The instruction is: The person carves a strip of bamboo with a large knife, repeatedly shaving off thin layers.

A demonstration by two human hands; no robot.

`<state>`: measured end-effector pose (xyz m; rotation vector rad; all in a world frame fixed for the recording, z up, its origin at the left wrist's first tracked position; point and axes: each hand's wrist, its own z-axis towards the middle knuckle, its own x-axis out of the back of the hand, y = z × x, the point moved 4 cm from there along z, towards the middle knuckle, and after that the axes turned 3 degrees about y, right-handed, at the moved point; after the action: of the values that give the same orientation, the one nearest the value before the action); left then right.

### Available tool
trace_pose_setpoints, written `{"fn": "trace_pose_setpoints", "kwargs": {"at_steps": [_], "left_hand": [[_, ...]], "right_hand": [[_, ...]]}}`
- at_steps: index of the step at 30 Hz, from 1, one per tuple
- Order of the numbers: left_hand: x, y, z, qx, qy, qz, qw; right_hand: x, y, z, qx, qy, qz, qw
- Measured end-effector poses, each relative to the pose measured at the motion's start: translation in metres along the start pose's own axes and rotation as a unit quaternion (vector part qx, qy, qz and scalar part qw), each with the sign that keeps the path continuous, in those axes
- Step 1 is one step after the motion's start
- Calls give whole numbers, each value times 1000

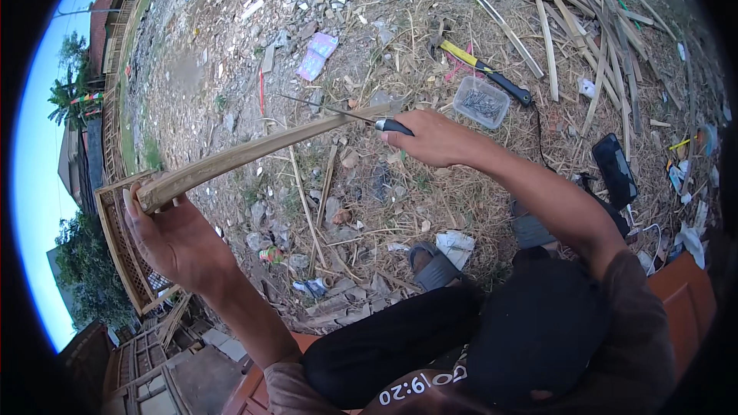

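My left hand [181, 242] grips the near end of a long pale wooden stick [254, 152], with the fingers around it. The stick slants up and away to the right, held above the ground. My right hand [434, 138] is closed around the dark handle of a knife [397, 128]. Its thin blade [330, 109] points left and lies across the stick close to its far end; I cannot tell whether it cuts into the wood.
Beyond my right hand lie a clear box of nails [480, 104], a yellow-and-black hammer [461, 54] and heaped wooden strips [592, 23]. A phone [615, 169] lies at the right. A lattice panel [119, 246] stands at left. A sandal [437, 267] shows on my foot.
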<state>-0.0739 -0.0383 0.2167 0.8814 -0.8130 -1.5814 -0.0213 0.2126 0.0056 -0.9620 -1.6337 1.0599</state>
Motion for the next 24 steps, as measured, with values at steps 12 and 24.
{"fn": "trace_pose_setpoints", "kwargs": {"at_steps": [12, 24], "left_hand": [[-8, 5, 5, 38, -37, 7, 999], [-13, 19, 19, 151, -23, 58, 987]], "right_hand": [[-23, 18, -4, -22, 7, 33, 999], [-7, -77, -15, 115, 96, 150, 977]]}}
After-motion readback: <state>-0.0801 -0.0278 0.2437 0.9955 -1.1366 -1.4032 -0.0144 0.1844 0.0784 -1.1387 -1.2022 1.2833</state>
